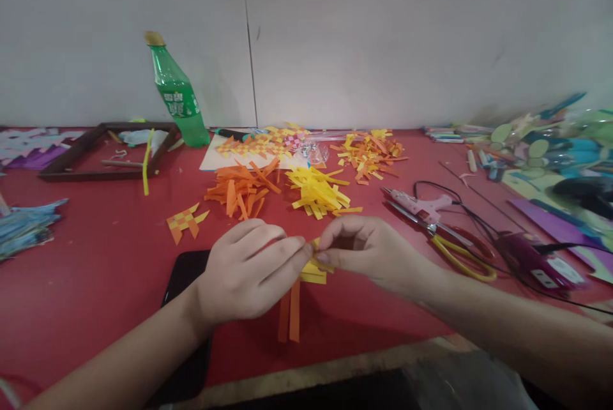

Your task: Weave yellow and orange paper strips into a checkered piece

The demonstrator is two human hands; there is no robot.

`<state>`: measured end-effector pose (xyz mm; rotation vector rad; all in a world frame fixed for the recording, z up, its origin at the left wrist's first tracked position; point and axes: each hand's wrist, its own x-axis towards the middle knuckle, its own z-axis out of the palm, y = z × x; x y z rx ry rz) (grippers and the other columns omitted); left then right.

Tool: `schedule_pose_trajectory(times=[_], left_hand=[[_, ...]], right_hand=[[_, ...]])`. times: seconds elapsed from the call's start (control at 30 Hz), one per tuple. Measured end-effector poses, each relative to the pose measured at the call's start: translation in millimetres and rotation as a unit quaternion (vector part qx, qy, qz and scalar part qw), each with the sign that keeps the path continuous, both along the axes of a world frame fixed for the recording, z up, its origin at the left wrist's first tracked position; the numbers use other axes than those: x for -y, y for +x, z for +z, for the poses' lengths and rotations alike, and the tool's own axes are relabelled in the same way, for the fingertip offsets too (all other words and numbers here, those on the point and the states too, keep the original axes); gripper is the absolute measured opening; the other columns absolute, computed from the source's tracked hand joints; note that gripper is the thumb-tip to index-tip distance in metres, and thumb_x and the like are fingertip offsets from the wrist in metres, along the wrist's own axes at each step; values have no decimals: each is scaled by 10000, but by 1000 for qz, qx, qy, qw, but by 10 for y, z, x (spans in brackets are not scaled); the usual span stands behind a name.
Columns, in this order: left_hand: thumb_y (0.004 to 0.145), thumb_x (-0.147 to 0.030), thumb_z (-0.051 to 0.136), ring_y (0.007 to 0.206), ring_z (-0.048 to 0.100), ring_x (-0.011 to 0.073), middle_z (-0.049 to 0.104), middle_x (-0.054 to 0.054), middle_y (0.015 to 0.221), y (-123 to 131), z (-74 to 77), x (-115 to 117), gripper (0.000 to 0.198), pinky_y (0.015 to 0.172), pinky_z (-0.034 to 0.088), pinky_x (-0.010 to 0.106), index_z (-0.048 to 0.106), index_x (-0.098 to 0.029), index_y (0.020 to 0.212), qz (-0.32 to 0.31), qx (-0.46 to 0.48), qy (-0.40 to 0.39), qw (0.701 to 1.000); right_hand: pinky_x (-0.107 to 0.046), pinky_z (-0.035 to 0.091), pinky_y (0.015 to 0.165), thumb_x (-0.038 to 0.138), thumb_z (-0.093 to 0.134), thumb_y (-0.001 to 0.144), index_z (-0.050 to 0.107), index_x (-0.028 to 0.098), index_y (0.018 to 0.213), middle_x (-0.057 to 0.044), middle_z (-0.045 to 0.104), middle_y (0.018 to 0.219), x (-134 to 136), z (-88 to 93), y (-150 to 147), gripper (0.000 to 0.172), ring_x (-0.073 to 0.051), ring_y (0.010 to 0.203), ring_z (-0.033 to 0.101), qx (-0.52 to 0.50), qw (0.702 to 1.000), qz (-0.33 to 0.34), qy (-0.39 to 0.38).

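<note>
Between my two hands is a small weave of yellow and orange paper strips [313, 274], with two orange ends hanging down toward the table edge. My left hand [253, 269] is closed on it, its fingertips meeting those of the other hand. Thumb and index finger of my right hand [361, 249] pinch a yellow strip at the upper right of the weave. Beyond my hands lie a pile of orange strips [239, 188] and a pile of yellow strips [318, 191]. A finished-looking woven paper fish [186, 222] rests to the left. My fingers hide part of the weave.
A black phone [184, 269] lies under my left forearm. To the right are a pink glue gun [421, 205], scissors [454, 253] with yellow handles and a maroon power strip [539, 263]. A green bottle [179, 94] stands by a brown frame [90, 175] at the back left.
</note>
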<state>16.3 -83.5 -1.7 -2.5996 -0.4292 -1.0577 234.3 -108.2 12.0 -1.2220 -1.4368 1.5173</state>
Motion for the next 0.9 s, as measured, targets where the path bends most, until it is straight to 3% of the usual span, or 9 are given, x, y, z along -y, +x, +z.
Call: schedule_pose_trajectory(times=[0.13,0.2,0.27,0.3,0.43,0.57,0.7,0.8,0.9], left_hand=[[886,-235,626,942,660,255,726,114,1073,29,-156,3,289,827,505,383,607,-134,1157,93,11,-56,994],[886,-230,614,916,659,254,728,106,1045,42,-243,43,215,818,504,383,638,-132,1077,83,-1,-76,994],[890,-213,591,873,652,250,732,82,959,44,-314,96,155,799,503,393,660,-143,1009,73,-21,-107,991],[896,-213,577,859,645,246,727,75,923,39,-340,118,146,790,503,392,664,-144,991,68,-29,-124,990],[909,-183,542,822,617,229,713,52,874,-5,-367,135,132,765,492,388,669,-155,936,59,-39,-153,986],[901,-152,549,766,590,207,699,31,788,-49,-328,72,114,732,471,362,655,-163,857,60,-17,-163,985],[897,-223,602,773,588,210,695,22,761,-39,-349,25,93,731,459,362,646,-176,829,62,-20,-181,981],[877,-260,633,805,589,226,694,25,783,-19,-408,30,95,734,460,376,643,-179,829,51,-40,-210,976],[864,-278,646,816,583,239,694,28,811,-26,-455,67,107,734,462,395,641,-174,836,51,-52,-226,971]], right_hand=[[-306,553,704,355,764,708,670,189,765,-19,714,771,-489,21,307,199,-155,709,669,123,973,-93,174],[-319,542,723,346,706,752,667,211,802,-29,716,828,-872,-16,599,150,-180,770,672,201,914,-213,281],[-331,533,726,314,596,816,668,208,877,-58,716,910,-1237,-79,923,142,-204,821,672,305,843,-308,318],[-341,530,733,293,536,840,669,201,900,-71,715,932,-1385,-110,1074,172,-213,836,673,367,818,-324,304],[-399,517,788,199,624,720,683,192,665,-74,714,769,-1657,-175,1441,81,-265,824,668,426,816,-267,284],[-492,427,968,194,620,733,715,201,709,-100,722,968,-1433,-109,1319,99,-309,1029,622,443,806,-224,323],[-413,466,901,240,577,838,716,227,845,-54,732,949,-809,-98,765,140,-231,931,654,413,810,-98,404],[-391,461,874,210,576,867,700,226,866,-36,735,934,-317,-249,290,125,-206,919,642,364,826,0,430],[-362,456,824,184,616,839,684,217,830,-17,723,905,-24,-484,2,76,-185,872,619,328,844,47,422]])
